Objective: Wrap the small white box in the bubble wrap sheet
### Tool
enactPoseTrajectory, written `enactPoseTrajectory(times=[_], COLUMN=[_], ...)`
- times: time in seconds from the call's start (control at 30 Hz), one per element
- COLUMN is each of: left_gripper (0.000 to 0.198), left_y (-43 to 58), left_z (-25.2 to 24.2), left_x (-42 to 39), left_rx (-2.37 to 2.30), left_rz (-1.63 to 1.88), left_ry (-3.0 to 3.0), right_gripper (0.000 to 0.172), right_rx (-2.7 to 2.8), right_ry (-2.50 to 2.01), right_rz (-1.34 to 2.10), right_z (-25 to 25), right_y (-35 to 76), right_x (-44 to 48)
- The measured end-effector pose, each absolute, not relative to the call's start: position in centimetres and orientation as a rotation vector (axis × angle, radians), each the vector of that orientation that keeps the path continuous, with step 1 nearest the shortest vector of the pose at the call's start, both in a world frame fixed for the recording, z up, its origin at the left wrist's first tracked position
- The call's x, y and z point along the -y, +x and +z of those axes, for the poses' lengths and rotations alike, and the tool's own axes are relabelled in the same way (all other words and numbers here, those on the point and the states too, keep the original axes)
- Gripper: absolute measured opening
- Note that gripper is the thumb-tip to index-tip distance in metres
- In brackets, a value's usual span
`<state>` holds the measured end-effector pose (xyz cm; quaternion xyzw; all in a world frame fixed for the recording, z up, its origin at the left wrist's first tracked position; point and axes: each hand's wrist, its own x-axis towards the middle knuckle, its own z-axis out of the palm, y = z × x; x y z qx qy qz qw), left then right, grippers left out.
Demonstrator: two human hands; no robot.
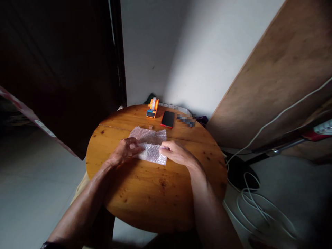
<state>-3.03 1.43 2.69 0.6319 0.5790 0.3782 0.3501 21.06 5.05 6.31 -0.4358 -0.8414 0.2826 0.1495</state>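
A sheet of clear bubble wrap lies folded on the round wooden table. My left hand pinches its left edge, fingers curled over the fold. My right hand grips the right edge, fingertips pressed onto the wrap. Whether anything sits inside the fold is hidden.
An orange tape dispenser and a dark phone with a red rim lie at the table's far side, next to a blurred flat item. A wooden board leans at right. White cables coil on the floor.
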Motion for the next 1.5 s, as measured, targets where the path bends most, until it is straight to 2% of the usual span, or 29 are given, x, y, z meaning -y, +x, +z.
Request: enactPoseTrajectory(times=[0.23,0.8,0.97,1.07,1.17,1.4,1.5], left_gripper=[0.028,0.032,0.032,0.03,0.028,0.02,0.024], left_y=[-2.7,-2.0,-2.2,-2.2,-2.1,-2.5,-3.5], left_z=[1.8,1.8,1.4,1.4,1.6,1.5,2.2], left_x=[-0.9,-0.6,-0.8,-0.9,-0.9,-1.5,-1.8], left_rx=[-1.354,-1.346,-1.346,-1.349,-1.354,-1.495,-1.643], left_rz=[1.043,1.043,1.052,1.049,1.041,1.087,1.172], left_ry=[1.482,1.423,1.472,1.487,1.5,1.564,1.623], right_gripper=[0.025,0.022,0.002,0.004,0.008,0.027,0.033], right_rx=[2.337,2.443,2.327,2.259,2.418,2.611,2.642], right_ry=[-1.295,-1.554,-1.448,-1.119,-0.892,-0.955,-0.947], right_rz=[0.769,0.632,0.514,0.386,0.396,0.29,0.224], right_z=[5.8,6.9,6.9,7.0,6.5,4.7,4.4], right_y=[21.1,20.4,20.0,19.2,18.1,16.6,16.5], right_x=[-5.4,-4.2,-4.0,-3.3,-2.4,-1.8,-1.6])
